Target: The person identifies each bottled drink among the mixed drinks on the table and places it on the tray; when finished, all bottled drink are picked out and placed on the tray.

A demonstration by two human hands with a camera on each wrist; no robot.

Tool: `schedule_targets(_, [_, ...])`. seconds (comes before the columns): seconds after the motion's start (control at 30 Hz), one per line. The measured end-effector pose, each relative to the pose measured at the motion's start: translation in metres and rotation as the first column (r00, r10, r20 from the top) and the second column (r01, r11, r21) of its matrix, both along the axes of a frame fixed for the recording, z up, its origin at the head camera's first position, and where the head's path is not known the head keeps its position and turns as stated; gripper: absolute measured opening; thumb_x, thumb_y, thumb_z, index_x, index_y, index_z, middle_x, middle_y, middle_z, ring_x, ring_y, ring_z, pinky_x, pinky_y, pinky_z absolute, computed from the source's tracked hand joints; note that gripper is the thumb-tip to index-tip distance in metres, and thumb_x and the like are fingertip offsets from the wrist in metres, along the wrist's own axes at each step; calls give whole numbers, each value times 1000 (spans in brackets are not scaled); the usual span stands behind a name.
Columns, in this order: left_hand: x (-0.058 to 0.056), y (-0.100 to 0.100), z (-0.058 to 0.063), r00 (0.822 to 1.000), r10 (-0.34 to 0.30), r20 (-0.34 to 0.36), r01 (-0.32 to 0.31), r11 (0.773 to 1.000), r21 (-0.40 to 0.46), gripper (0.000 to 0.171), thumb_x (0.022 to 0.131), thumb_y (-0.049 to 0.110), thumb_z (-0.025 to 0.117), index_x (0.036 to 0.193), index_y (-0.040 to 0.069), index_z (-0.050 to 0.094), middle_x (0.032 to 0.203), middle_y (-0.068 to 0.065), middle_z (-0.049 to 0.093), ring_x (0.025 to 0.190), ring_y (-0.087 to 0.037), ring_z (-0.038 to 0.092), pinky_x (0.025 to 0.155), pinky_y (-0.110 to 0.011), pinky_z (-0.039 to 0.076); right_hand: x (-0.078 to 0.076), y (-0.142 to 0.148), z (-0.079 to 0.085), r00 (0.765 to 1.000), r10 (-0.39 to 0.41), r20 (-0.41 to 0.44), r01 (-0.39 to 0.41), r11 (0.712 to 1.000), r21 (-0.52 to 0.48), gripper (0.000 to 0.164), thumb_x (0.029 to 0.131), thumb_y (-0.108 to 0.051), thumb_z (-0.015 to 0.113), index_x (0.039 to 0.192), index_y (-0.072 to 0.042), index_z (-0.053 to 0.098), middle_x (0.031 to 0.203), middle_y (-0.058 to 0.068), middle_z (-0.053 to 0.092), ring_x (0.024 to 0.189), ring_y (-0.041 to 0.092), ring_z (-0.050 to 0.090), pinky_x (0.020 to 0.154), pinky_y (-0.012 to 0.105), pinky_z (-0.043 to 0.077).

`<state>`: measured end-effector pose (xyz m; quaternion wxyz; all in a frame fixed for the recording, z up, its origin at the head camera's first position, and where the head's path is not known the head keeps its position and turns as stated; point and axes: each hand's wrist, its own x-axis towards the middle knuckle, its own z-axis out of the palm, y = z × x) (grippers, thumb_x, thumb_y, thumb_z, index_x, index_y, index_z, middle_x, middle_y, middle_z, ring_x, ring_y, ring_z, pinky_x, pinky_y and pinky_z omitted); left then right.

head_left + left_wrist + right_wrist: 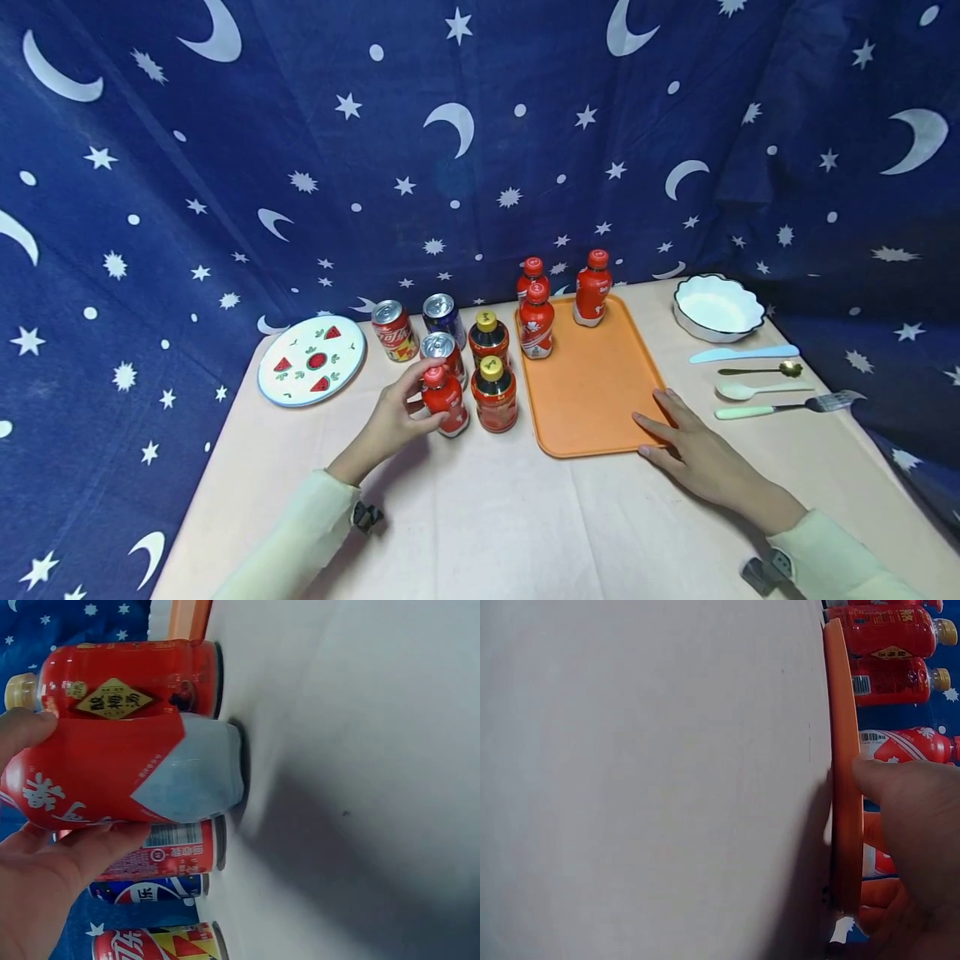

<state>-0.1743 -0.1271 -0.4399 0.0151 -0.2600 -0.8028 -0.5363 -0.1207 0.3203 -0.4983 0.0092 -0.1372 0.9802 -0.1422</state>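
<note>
The left hand [393,417] has its grip around a red-capped bottle [450,407], just left of the nearer gold-capped bottle [497,407]; the right hand [701,458], grip wide, touches the orange tray [588,396] near right.

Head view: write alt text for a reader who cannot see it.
A person's left grip holds a red bottle beside cans and gold-capped bottles, while the right grip rests on the near right corner of an orange tray bearing more red bottles.

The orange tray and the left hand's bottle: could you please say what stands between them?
The head view shows the nearer gold-capped bottle between the held bottle and tray.
</note>
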Motion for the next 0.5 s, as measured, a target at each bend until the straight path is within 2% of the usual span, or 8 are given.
schedule_targets(0.1, [0, 1, -2, 1000, 18, 1, -18, 1000, -12, 77, 70, 1, 77, 134, 23, 39, 126, -9, 53, 110, -28, 55, 78, -35, 53, 0, 1, 0, 1000, 3, 8, -3, 1000, 1, 62, 84, -57, 53, 135, -23, 47, 150, 15, 17, 138, 34, 12, 99, 60, 27])
schedule_targets(0.23, [1, 2, 0, 998, 45, -38, -47, 998, -42, 76, 69, 1, 77, 133, 23, 41, 123, -7, 55, 110, -25, 55, 78, -33, 53, 0, 1, 0, 1000, 4, 24, -4, 1000, 1, 62, 84, -57, 52, 136, -23, 46, 151, 15, 16, 138, 34, 11, 99, 60, 26])
schedule_targets(0.33, [5, 4, 11, 997, 44, -66, -47, 998, -48, 74, 68, -2, 77, 131, 16, 43, 120, -11, 56, 106, -27, 57, 76, -36, 54, 0, 1, 0, 1000, 3, 23, -3, 1000, -4, 63, 84, -58, 52, 136, -24, 46, 151, 15, 16, 138, 33, 11, 99, 60, 26])
schedule_targets(0.5, [13, 7, 38, 994, 40, -103, -43, 999, -32, 70, 68, -7, 75, 129, 3, 44, 116, -20, 58, 100, -32, 61, 73, -41, 54, 0, 2, 0, 1000, 6, 14, -6, 1000, -8, 62, 84, -58, 52, 135, -23, 47, 150, 16, 17, 138, 34, 12, 99, 60, 27])
